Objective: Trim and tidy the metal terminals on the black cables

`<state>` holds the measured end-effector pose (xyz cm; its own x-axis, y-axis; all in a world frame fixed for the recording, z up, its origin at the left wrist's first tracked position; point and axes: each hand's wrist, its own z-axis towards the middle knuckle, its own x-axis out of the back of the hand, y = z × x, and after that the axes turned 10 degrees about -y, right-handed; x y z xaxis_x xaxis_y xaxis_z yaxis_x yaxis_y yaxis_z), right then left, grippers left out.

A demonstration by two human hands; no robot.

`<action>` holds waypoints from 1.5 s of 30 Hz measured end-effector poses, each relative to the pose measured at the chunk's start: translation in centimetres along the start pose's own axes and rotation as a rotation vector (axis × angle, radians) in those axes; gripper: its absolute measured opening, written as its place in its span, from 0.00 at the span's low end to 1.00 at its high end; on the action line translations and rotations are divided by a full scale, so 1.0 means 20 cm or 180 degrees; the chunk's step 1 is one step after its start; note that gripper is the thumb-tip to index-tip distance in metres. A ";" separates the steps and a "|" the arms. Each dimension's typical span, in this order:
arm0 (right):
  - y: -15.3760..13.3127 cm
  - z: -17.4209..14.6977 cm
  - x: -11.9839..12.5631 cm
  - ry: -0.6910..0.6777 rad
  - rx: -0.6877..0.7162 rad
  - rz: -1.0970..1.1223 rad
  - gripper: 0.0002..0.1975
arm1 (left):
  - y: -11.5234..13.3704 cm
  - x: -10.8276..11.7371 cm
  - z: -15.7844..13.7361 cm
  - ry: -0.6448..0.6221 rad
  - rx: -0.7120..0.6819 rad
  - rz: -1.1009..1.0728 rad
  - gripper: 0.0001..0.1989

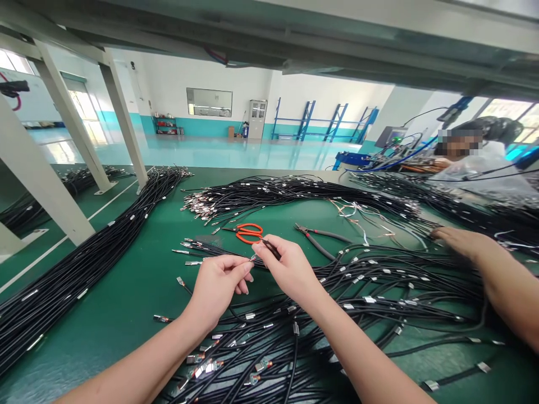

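My left hand [221, 283] is closed, thumb and forefinger pinching the small end of a cable [252, 258] just above the green table. Close against it, my right hand [292, 269] is closed around a slim dark tool [272, 248], whose exact kind is partly hidden by the fingers. The fingertips of both hands nearly meet at the cable end. Just beyond them lie orange-handled scissors [249, 231]. Diagonal cutting pliers with dark grips [318, 238] rest to their right. Loose black cables with metal connectors [269, 325] spread under and around my forearms.
A long cable bundle [122, 224] runs along the left, beside white frame posts [122, 106]. Another bundle [290, 191] lies across the back. Stripped wire scraps [353, 216] sit near the pliers. Another person's hand [458, 241] reaches over cables at right. A shelf underside [252, 33] hangs overhead.
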<state>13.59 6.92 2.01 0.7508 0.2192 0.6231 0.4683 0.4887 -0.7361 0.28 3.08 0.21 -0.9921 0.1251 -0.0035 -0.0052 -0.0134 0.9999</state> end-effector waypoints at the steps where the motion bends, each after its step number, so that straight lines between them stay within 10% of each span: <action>1: 0.00 0.00 0.00 -0.0014 0.0001 -0.0050 0.15 | 0.00 0.00 0.00 -0.0036 0.0004 -0.0023 0.08; 26: 0.01 0.01 0.00 0.0097 -0.0129 0.0087 0.16 | 0.00 0.03 0.02 -0.0030 -0.0075 0.0048 0.08; 32: 0.09 0.02 0.00 0.0287 -0.0207 -0.0991 0.11 | 0.01 0.12 0.03 0.0261 -0.0165 0.0549 0.17; 36: 0.13 0.01 -0.04 -0.0006 -0.0059 -0.1832 0.08 | -0.03 0.25 -0.06 0.0381 -0.0156 0.1712 0.31; 40: 0.12 0.00 -0.09 -0.0366 0.0047 -0.2352 0.09 | -0.10 0.35 -0.18 0.0614 -0.0267 0.3738 0.21; 45: 0.15 0.01 -0.13 -0.0484 0.0120 -0.2688 0.08 | -0.06 0.32 -0.26 -0.0258 -0.0241 0.4413 0.16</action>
<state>12.85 7.91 -1.77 0.0856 -0.1213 0.9889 0.8243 0.5661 -0.0019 -6.79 -1.19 -1.13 -0.1836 0.0222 0.9827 0.9568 -0.2253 0.1838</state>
